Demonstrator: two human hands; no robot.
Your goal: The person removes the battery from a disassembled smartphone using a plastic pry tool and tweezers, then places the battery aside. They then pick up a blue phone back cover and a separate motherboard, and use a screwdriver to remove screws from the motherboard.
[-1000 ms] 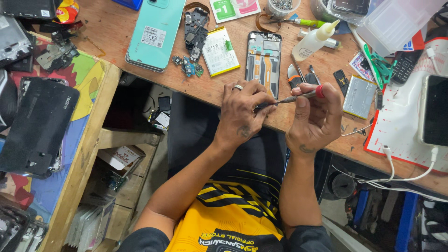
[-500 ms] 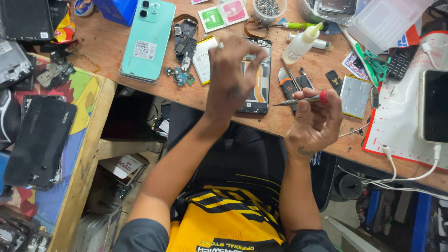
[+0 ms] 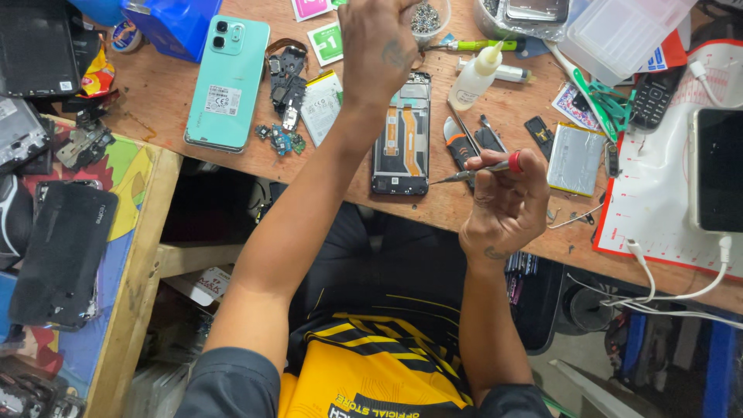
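The left hand [image 3: 379,46] has left the screwdriver [image 3: 480,170] and reached across the tabletop [image 3: 162,97] to the small screw bowl [image 3: 429,17] at the far edge; its fingers are hidden, so I cannot tell their grip. The right hand [image 3: 507,205] stays clamped on the screwdriver, tip just beside the opened phone frame [image 3: 402,135], near the mint phone [image 3: 228,81] – likely fetching a screw

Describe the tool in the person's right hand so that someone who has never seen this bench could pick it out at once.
Start at the wooden workbench and find the opened phone frame lying near its front edge. Just right of the frame, the right hand pinches a slim screwdriver whose metal tip points toward the frame. Its red end cap sets it apart from the black tools lying flat on the bench behind it.
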